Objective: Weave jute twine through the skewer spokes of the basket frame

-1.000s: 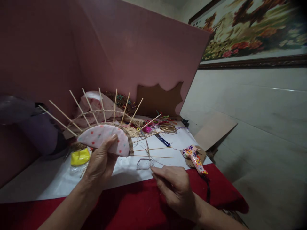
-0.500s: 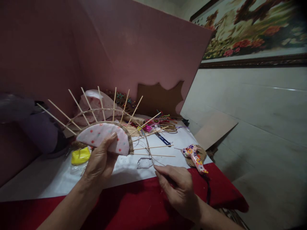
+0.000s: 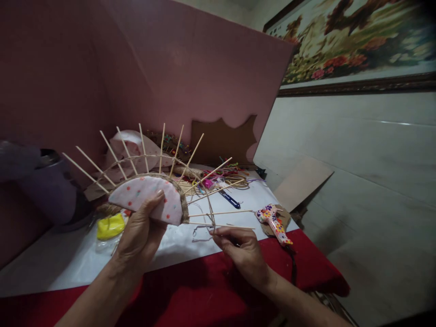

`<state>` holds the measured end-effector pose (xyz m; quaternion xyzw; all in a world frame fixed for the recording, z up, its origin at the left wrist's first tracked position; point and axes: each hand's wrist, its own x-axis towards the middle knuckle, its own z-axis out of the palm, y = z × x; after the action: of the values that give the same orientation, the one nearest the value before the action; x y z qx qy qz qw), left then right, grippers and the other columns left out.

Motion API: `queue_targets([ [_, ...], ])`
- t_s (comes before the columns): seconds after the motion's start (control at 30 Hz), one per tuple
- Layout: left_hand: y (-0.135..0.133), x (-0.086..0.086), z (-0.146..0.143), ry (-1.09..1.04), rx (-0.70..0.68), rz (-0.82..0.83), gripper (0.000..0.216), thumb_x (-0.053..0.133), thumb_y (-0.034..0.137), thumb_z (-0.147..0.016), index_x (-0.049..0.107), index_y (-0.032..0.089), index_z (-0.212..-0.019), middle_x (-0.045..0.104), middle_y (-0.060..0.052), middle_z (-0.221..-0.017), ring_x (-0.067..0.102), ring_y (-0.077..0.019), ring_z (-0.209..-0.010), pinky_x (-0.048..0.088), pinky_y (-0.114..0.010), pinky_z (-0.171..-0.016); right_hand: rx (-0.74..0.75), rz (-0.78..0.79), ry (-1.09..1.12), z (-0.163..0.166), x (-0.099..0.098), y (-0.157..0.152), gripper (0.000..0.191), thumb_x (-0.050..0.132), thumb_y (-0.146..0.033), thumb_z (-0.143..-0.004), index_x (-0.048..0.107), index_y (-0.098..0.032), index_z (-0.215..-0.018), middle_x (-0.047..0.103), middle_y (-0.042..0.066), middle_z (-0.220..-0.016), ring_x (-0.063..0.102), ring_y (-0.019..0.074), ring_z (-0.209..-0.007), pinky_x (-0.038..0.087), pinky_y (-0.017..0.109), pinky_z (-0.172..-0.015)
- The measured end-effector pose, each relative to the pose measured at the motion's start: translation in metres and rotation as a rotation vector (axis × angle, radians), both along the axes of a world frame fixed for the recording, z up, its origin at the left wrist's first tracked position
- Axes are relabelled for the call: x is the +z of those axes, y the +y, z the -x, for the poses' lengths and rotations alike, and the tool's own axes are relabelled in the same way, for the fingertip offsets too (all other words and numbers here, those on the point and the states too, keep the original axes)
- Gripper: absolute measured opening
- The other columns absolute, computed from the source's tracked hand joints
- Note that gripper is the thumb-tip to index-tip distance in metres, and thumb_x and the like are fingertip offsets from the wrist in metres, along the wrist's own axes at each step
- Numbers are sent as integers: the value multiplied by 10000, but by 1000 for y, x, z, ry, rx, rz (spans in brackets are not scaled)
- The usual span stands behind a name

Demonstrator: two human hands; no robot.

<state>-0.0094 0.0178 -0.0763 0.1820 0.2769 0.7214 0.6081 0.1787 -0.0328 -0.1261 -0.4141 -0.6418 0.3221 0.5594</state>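
At eleven o'clock over the table (image 3: 170,254), the left hand (image 3: 141,231) grips the fan (image 3: 139,193), thumb closed on its face. Toward four o'clock from it, the right hand (image 3: 240,254), pinching the twine (image 3: 210,200), has come in to the lowest stick (image 3: 247,227), apparently bringing the lacing there.

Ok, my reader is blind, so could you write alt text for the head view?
A left hand holds a spotted, half-round cloth piece fringed with sticks; the right hand pinches twine strung across them. A flowered glue gun lies to the right.
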Motion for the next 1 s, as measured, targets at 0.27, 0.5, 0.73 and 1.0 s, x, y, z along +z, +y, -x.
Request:
queue_targets([
  [0.27,-2,10,-11,-7,-48,48,221,610,-4,-697,638,175,-823,683,-1,-772,638,-101,-661,565,-192,-623,-13,204,163,-13,11,13,187,700,-342,-688,730,-181,-778,656,39,-691,470,83,-512,376,194,-434],
  [0.5,-3,23,-24,-18,-116,102,201,563,5,-740,633,136,-874,685,-34,-764,652,-125,-672,568,-218,-606,113,177,343,-9,23,15,164,758,-316,-594,734,-183,-688,599,6,-591,410,57,-450,327,184,-388],
  [0.73,-9,33,-37,-32,-216,167,231,523,-16,-758,613,104,-933,692,-73,-760,655,-128,-636,564,-220,-617,259,172,396,-6,28,18,201,762,-327,-610,728,-188,-752,608,2,-574,414,52,-428,320,179,-386],
  [1.0,-18,31,-45,-60,-254,171,260,512,-11,-772,601,106,-986,703,-75,-750,671,-155,-637,572,-250,-594,258,110,353,-9,37,13,166,757,-320,-612,718,-177,-687,605,5,-555,426,63,-432,319,193,-390],
])
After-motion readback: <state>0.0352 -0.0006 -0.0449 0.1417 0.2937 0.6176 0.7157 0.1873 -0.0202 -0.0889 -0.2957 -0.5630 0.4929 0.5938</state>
